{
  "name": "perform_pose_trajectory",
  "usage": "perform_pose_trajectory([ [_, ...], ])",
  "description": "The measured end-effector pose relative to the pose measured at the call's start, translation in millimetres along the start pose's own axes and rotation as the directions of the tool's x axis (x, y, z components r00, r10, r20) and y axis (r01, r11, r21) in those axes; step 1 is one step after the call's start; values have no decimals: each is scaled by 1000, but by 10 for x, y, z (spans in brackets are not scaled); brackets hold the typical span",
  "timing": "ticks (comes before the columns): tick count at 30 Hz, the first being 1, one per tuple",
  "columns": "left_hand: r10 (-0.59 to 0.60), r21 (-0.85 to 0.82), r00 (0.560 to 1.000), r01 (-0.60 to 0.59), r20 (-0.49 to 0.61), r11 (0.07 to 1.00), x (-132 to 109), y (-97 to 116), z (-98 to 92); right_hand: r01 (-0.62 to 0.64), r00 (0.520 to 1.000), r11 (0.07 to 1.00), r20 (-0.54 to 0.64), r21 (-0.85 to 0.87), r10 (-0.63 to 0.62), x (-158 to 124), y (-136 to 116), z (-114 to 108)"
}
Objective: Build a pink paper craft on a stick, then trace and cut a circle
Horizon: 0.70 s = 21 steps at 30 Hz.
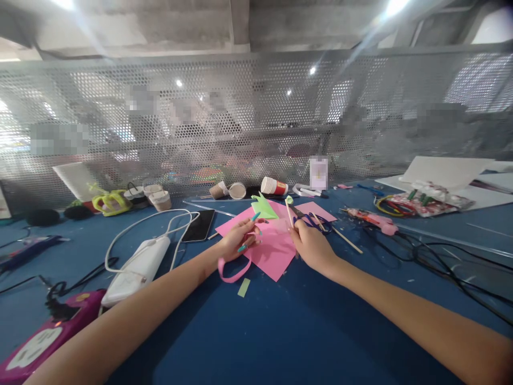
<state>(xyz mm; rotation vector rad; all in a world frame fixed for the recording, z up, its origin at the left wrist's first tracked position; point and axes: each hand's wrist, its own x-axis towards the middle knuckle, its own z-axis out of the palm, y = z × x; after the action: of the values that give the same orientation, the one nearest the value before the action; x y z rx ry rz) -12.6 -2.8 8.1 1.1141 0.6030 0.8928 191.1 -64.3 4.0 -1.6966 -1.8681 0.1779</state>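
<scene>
My left hand [242, 239] is closed, with a curled pink paper strip [234, 278] looping down below its fingers; the exact grip point is hidden. My right hand [315, 248] pinches a thin pale stick [289, 214] that stands nearly upright, a small green piece [289, 200] at its top. Between and under the hands lie pink paper sheets [276, 262]. Folded light green paper [263, 207] rests on them, just beyond my left fingertips. Scissors with dark blue handles [326, 227] are partly hidden behind my right hand. A loose stick [348, 240] lies to their right.
A phone [199, 224], a white power strip [138, 270] with cable and a purple socket block [52, 334] occupy the left. Paper cups [273, 186] lie along the perforated metal screen [248, 123]. At right are a glue gun [372, 220], black cables and white sheets [444, 176].
</scene>
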Motion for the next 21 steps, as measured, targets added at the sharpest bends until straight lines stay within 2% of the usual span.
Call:
perform_pose_trajectory([
  [2,20,-14,1000,-21,-5,1000,-26,51,33,13,999,960,41,279,-26,-52,-45,7],
  [4,38,-42,999,-38,3,998,-50,119,85,43,994,853,68,521,-91,-100,-69,45],
  [6,36,-94,999,-33,38,995,-77,192,154,79,988,763,52,642,-146,-123,-69,102],
  [10,-85,-267,984,125,156,955,-167,330,328,14,993,709,74,705,-93,-96,-27,173],
  [12,-169,-347,961,239,220,907,-226,386,411,-22,994,709,88,705,-57,-75,-8,168],
  [15,-255,-353,912,365,320,862,-300,433,493,-36,993,713,103,700,-51,-75,0,142],
  [18,-273,-372,895,402,353,837,-341,432,531,-24,992,702,103,712,-71,-103,-6,134],
  [21,-265,-454,910,393,320,799,-370,419,561,5,995,742,68,670,-68,-121,6,142],
])
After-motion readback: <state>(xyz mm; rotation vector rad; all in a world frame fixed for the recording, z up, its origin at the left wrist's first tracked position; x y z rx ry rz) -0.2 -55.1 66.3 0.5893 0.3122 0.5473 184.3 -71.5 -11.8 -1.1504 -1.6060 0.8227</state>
